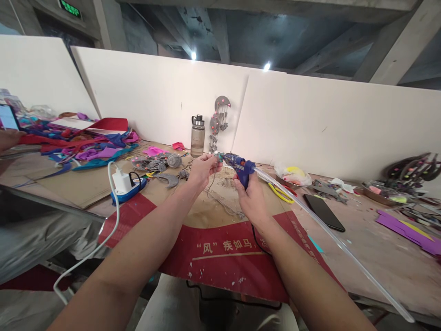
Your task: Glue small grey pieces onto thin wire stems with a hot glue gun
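My right hand [253, 195] is wrapped round the handle of a blue hot glue gun [245, 172]. A long clear glue stick [330, 234] runs out of its back end, down to the lower right. Its nozzle points left, close to my left hand [203, 171]. That hand pinches a small teal piece [219, 157] between its fingertips; its exact kind is too small to make out. Grey yarn [220, 200] trails below onto the cardboard. Just behind, a grey moon-shaped hanging ornament [222, 103] with pink dots leans against the white board.
A water bottle [197, 138] stands behind my left hand. Left lie grey felt pieces [155, 163], a blue power strip [129, 192] and coloured felt scraps [96, 142]. Right are yellow-handled scissors [280, 193], a black phone [324, 212] and purple felt [406, 230]. Another person's hand [9, 139] holds a phone.
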Available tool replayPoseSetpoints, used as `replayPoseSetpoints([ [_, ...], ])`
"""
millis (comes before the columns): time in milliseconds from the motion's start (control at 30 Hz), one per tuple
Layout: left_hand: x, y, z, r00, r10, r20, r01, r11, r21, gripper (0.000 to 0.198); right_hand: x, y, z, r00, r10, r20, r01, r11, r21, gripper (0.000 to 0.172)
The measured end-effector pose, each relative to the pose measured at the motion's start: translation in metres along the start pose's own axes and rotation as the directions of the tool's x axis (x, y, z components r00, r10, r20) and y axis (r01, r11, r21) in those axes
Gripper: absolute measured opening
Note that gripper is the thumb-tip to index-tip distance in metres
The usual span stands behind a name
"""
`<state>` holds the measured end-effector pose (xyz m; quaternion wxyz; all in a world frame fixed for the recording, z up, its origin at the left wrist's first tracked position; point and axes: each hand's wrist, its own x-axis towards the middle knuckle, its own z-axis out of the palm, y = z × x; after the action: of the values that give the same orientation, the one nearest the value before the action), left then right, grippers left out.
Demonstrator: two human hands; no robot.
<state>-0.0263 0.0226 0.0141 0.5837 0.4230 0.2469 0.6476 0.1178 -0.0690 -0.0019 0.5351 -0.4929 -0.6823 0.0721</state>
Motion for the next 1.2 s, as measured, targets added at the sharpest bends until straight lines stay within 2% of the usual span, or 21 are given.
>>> replayPoseSetpoints([
  [133,0.0004,-0.0016,0.0004,1.0,-0.008,0.018,0.008,1.0,-0.001,0.029,0.0003,-0.0023,0.0011,0.999,-0.04,-0.015,0.04,0.999,-0.013,0.032],
  [433,0.0011,0.0023,-0.001,1.0,0.0,-0.009,0.0,1.0,-0.004,0.029,-0.0003,-0.0012,-0.0013,1.0,0.023,-0.003,-0.023,1.0,0.001,0.032],
  [833,0.0005,-0.0002,0.0003,1.0,-0.011,0.013,0.01,1.0,0.007,0.03,-0.0002,-0.0024,0.0015,1.0,-0.012,-0.006,0.012,1.0,-0.02,0.028],
  [1067,0.0026,0.0015,-0.0026,1.0,-0.005,-0.004,0.005,1.0,-0.003,0.026,-0.0004,-0.0034,-0.0019,0.999,0.03,-0.011,-0.03,0.999,0.01,0.032],
  [1200,0.0074,0.0009,-0.0073,0.999,0.009,-0.037,-0.01,1.0,-0.013,0.023,0.0013,-0.0003,-0.0045,0.997,0.074,-0.018,-0.072,0.992,0.101,0.03],
])
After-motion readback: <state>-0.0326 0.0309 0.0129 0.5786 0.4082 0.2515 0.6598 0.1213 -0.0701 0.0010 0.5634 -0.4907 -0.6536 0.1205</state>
